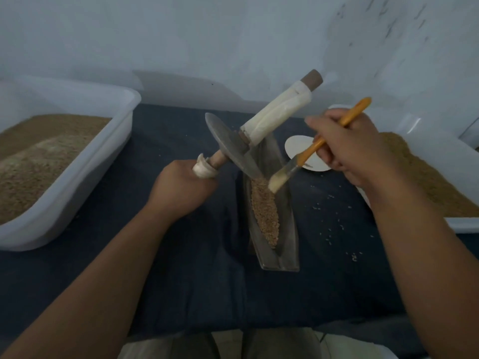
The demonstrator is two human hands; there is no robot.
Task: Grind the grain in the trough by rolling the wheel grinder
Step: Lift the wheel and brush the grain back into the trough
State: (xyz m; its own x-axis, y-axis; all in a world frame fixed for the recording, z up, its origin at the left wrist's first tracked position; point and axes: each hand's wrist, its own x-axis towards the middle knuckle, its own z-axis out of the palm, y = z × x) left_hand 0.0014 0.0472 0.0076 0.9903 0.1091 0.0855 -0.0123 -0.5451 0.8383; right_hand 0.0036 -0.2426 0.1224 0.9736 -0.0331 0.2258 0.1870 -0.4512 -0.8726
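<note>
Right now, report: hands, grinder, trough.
Left hand grips grinder handle; wheel tilted at far end of trough. Right hand holds brush, bristles at the grain. Brush sits in wheel's path.

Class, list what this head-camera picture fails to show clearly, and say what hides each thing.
Head view:
- Near handle end of the wheel grinder: hidden in the left hand.
- White round object: partly behind right hand and brush.
- Right tub: cut by frame edge.
- Specks on cloth: too small.

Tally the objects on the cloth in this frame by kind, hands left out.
tubs: 2 (left tub, right tub)
wheel grinder: 1
trough: 1
brush: 1
white disc: 1
Total: 6
</note>
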